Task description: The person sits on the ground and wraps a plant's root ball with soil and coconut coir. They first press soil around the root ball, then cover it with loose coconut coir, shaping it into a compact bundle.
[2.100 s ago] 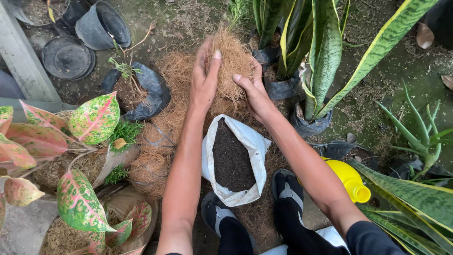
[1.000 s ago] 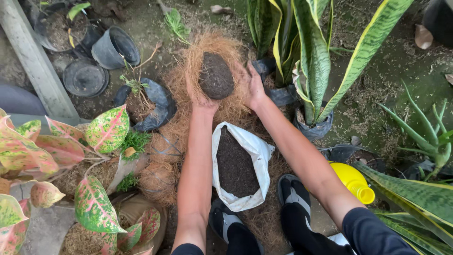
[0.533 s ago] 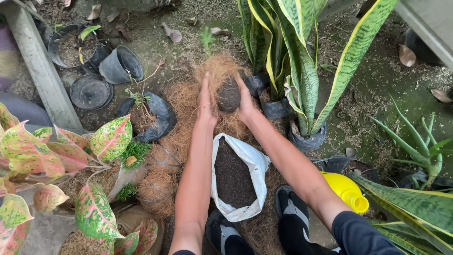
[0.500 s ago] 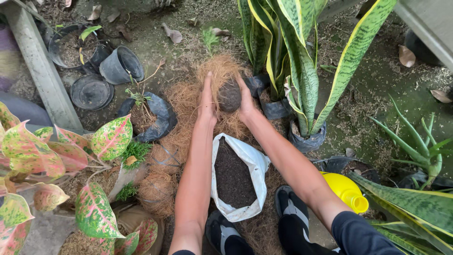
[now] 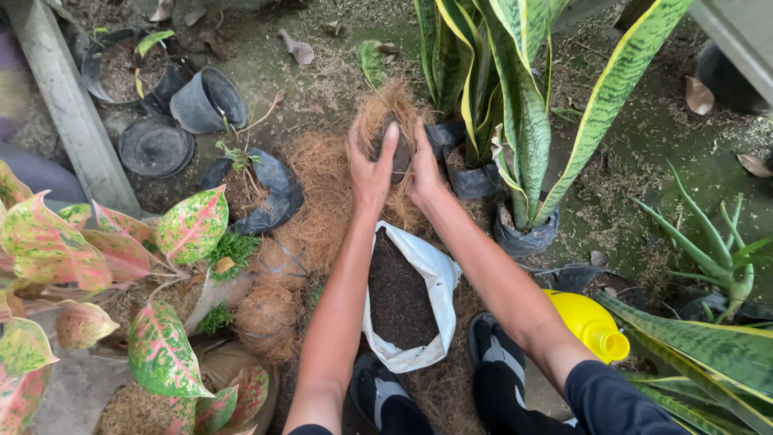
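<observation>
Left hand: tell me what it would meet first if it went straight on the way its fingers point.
The left hand would probably first meet the coconut fibre bundle it already cups; depth is unclear.

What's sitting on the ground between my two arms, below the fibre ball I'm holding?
In the head view, an open white bag of dark soil lies between them, below the coconut fibre ball.

Home garden, potted plants point(image 5: 515, 121), empty pots point(image 5: 211, 98), mossy ground point(image 5: 660, 145)

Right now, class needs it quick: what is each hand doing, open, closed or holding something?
Left hand: closed around the coconut fibre bundle, with soil inside.
Right hand: closed on the same bundle, from the other side.
</observation>
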